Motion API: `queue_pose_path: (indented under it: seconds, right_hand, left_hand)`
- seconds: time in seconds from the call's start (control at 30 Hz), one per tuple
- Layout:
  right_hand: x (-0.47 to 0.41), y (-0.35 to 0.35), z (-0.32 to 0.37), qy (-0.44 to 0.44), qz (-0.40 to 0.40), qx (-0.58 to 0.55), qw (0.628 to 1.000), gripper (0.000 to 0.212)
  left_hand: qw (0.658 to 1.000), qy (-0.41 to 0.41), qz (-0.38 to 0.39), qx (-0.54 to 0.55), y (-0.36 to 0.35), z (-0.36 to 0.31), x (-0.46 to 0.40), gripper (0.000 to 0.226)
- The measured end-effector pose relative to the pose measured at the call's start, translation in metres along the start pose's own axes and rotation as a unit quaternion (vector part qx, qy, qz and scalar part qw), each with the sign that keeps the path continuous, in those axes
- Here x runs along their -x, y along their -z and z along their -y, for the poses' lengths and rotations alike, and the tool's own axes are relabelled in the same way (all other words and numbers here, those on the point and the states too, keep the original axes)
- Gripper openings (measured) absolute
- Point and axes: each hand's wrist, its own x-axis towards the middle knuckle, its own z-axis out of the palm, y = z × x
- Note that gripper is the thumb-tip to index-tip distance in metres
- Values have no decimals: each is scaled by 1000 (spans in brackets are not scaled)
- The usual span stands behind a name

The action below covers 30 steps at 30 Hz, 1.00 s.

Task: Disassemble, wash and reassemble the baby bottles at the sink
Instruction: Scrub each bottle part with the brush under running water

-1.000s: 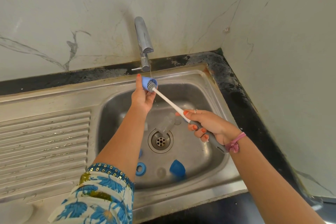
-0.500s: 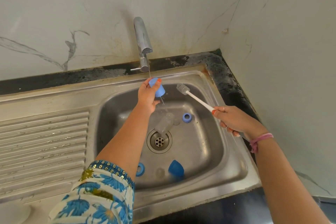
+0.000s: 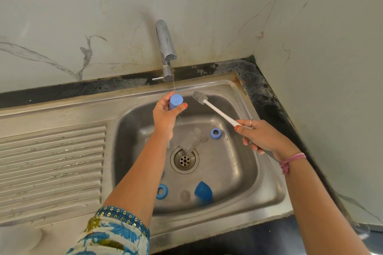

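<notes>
Our left hand (image 3: 165,114) grips the blue cap (image 3: 175,100) w/ fingers and thumb, right under the thin stream from the tap (image 3: 165,47), probably to rinse it. Right hand (image 3: 263,137) holds the brush (image 3: 209,104) by its handle, bristles clear of the water. Clear bottle (image 3: 189,139), two blue rings (image 3: 215,133) & another cap (image 3: 203,190) wait in the sink (image 3: 267,182). No readable brands or writing.

A white marble-veined wall (image 3: 103,16) rises behind a black stone countertop (image 3: 267,93); a ribbed steel drainboard (image 3: 51,161) lies left.
</notes>
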Motion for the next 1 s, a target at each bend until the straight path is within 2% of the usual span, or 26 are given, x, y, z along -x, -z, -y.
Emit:
queue_pose_path:
  seconds: [0.13, 0.2, 0.3, 0.5, 0.67, 0.77, 0.9, 1.0]
  right_hand:
    - [4, -2, 1, 45, 0, -18, 999, 28]
    - [6, -6, 2, 76, 16, -24, 997, 27]
    - [2, -16, 0, 98, 38, 35, 994, 30]
    - [-13, -30, 1, 121, -34, 144, 982, 31]
    - [-20, -47, 4, 112, -72, 179, 975, 35]
    - [-20, -51, 7, 92, -82, 124, 985, 30]
    - [-5, -55, 17, 46, -3, -32, 998, 35]
    - [5, -65, 21, 60, 47, -33, 997, 47]
  left_hand:
    - [999, 32, -16, 15, 0, -6, -1, 51]
    - [999, 30, -15, -41, -2, -10, -2, 53]
    - [991, 4, -3, -136, -6, -14, -3, 48]
    - [988, -3, -35, -153, -3, -10, -4, 45]
    - [994, 42, -48, -84, 0, 0, -4, 51]
    - [996, 88, -19, 24, 1, -2, 0, 47]
    - [973, 136, 27, 186, 1, -4, -1, 51]
    - [955, 143, 41, 257, -7, -5, -3, 46]
